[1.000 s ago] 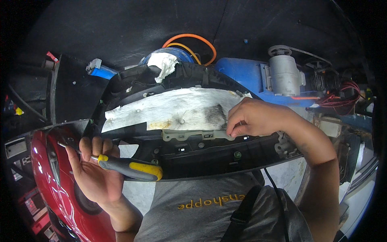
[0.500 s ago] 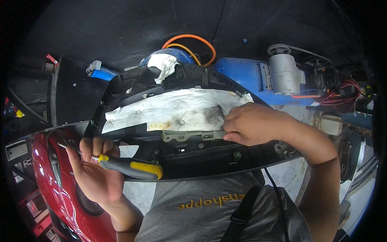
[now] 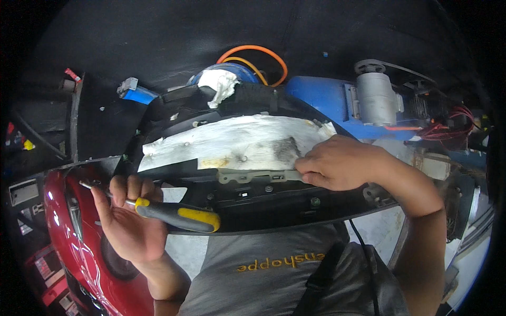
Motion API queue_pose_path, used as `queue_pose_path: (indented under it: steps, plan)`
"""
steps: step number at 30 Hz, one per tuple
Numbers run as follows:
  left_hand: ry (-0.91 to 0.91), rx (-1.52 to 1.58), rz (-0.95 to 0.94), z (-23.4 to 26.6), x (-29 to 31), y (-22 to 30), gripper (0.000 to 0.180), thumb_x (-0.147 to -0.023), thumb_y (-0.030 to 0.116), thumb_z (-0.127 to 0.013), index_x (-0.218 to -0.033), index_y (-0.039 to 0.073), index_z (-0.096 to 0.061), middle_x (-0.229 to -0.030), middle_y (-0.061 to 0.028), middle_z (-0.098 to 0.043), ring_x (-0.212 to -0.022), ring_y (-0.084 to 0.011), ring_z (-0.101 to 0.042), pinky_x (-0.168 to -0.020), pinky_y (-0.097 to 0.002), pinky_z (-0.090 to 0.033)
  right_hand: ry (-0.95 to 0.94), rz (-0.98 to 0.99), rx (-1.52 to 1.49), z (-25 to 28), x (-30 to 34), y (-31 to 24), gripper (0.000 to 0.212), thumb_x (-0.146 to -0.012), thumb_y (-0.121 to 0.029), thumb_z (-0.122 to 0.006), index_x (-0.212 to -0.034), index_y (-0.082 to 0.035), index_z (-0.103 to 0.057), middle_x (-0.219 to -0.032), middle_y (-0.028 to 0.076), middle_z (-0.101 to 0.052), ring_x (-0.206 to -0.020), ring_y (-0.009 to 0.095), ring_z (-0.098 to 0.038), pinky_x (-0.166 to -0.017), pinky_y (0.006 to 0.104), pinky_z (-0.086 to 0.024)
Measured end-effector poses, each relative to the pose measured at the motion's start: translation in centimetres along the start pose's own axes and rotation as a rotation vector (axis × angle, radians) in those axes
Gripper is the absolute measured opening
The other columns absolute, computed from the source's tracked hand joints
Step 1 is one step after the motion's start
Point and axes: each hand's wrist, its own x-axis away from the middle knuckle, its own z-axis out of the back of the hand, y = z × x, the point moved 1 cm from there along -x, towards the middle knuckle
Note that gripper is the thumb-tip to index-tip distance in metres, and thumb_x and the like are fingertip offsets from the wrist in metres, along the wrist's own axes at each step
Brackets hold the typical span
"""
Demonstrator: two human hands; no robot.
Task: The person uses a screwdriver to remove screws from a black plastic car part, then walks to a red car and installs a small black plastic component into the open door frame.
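Blue tank at two o'clock, glossy red car at eight; central, a black panel with fibrous white pad and pale strip. Left hand, at eight, curls its fingers round a screwdriver shaft; right hand bunches its fingertips at the strip's three-o'clock end, pinch unclear.

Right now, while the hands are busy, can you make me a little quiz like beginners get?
1. True or false: the left hand holds a metal-shafted, grey-and-yellow-handled tool.
2. What colour is the large round-ended tank at the upper right? A red, B blue, C green.
3. What lies across the large curved black plastic panel, beside the right hand?

Key: 1 true; 2 B; 3 a stained white sheet.
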Motion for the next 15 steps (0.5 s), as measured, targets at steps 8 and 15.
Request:
queue_pose_path:
  steps: [8, 15]
  plan:
    - [0.083, 0.081, 0.025, 0.6, 0.7, 0.5, 0.056, -0.115, 0.053, -0.032, -0.094, 0.008, -0.058, -0.087, -0.0075, -0.055, -0.09, -0.0234, -0.052, -0.084, -0.037, -0.044, -0.071, -0.052, 0.023, -0.3, -1.2, 0.7, 0.043, -0.109, -0.042, -0.053, -0.091, -0.004, -0.063, -0.078, 0.019, -0.068, -0.082, 0.042, -0.07, -0.074, 0.0544, -0.052]
    - [0.107, 0.238, 0.019, 1.7, -0.3, -0.2, 0.051, -0.116, 0.045, -0.032, -0.115, 0.003, -0.06, -0.103, -0.0148, -0.063, -0.097, -0.027, -0.055, -0.088, -0.0395, -0.044, 0.008, 0.004, 0.022, -0.3, -0.7, 0.3, 0.043, -0.103, -0.049, -0.063, -0.089, -0.008, -0.064, -0.075, 0.019, -0.068, -0.078, 0.042, -0.07, -0.073, 0.0535, -0.052]
